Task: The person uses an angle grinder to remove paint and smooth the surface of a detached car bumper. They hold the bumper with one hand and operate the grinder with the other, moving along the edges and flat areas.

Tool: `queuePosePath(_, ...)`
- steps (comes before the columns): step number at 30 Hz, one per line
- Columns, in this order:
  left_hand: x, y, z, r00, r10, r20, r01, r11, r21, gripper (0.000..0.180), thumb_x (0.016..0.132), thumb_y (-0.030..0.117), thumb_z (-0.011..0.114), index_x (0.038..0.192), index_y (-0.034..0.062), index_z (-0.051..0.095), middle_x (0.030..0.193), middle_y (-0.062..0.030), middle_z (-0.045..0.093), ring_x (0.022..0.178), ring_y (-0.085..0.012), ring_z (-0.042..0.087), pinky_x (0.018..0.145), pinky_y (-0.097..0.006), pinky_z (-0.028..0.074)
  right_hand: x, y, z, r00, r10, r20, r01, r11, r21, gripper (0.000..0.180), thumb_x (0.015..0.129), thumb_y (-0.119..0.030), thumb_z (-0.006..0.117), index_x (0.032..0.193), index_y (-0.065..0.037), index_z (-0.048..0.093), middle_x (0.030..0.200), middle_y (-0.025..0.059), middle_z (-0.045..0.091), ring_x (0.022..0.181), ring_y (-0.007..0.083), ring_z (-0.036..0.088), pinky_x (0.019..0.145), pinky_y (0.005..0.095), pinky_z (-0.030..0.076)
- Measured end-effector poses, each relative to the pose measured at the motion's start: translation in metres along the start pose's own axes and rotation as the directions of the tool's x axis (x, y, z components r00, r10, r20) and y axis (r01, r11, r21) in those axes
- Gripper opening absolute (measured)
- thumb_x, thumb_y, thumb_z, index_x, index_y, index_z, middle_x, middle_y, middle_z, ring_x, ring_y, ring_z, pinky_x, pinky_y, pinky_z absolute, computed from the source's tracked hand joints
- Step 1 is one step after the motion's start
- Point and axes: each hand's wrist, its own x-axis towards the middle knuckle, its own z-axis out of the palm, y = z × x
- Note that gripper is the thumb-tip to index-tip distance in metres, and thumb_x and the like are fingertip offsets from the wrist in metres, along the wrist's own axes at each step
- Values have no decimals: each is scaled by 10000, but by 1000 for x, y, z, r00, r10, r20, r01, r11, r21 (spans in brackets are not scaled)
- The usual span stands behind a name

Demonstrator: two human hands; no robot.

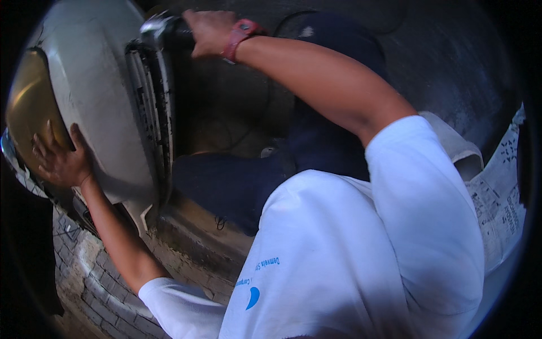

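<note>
A pale grey, curved vehicle body panel [93, 73] rises along the left side, with a glossy gold-brown section [28, 93] at its outer side. My left hand [62, 158] lies with fingers spread over the lower part of the gold section and the panel's edge, gripping nothing. At the top, my right hand [210, 33] is wrapped round the dark body of a power tool [169, 31] with a shiny metal head. That head is at the panel's upper right edge; whether it touches cannot be made out. A red watch [240, 37] is on my right wrist.
Dark ribbed trim [149, 96] runs down the panel's right edge. My bent legs in dark trousers [237, 181] are beside it. Below are a kerb [192, 229] and paving bricks [113, 288]. A printed pale sack [497, 198] lies at the right; a thin dark cable [291, 20] curves behind.
</note>
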Motion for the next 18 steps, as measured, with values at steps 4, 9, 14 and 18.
queuePosePath(4, -3, 4, -3, 999, -41, 31, 41, 999, -11, 756, 961, 828, 593, 1613, 452, 526, 1723, -21, 478, 1595, -315, 423, 1204, -639, 392, 14, 9, -15, 957, 262, 122, -282, 939, 195, 921, 700, -481, 980, 1397, 5, 626, 1335, 247, 746, 1228, 409, 747, 1063, 467, 596)
queuePosePath(9, -2, 9, -7, 993, -108, 52, 111, 992, -62, 753, 958, 841, 579, 1620, 493, 498, 1747, 1, 439, 1620, -320, 394, 1250, -666, 334, 0, 19, -55, 933, 317, 169, -358, 854, 377, 715, 881, -311, 870, 1443, 21, 581, 1278, 326, 744, 1183, 369, 771, 1001, 502, 613)
queuePosePath(14, -4, 12, -8, 983, -166, 76, 174, 979, -107, 757, 954, 838, 591, 1624, 500, 492, 1756, 30, 414, 1648, -288, 334, 1289, -672, 272, -2, 29, -46, 968, 200, 150, -249, 761, 598, 994, 670, -472, 996, 1433, 42, 618, 1290, 219, 766, 1139, 316, 774, 977, 419, 625)
queuePosePath(18, -4, 14, -9, 981, -181, 75, 189, 975, -120, 749, 950, 825, 611, 1616, 500, 506, 1756, 33, 412, 1655, -280, 323, 1295, -671, 254, -36, 18, -6, 852, 452, 265, -507, 580, 638, 961, 659, -364, 1013, 1423, 47, 601, 1247, 200, 758, 1067, 306, 781, 927, 408, 638)
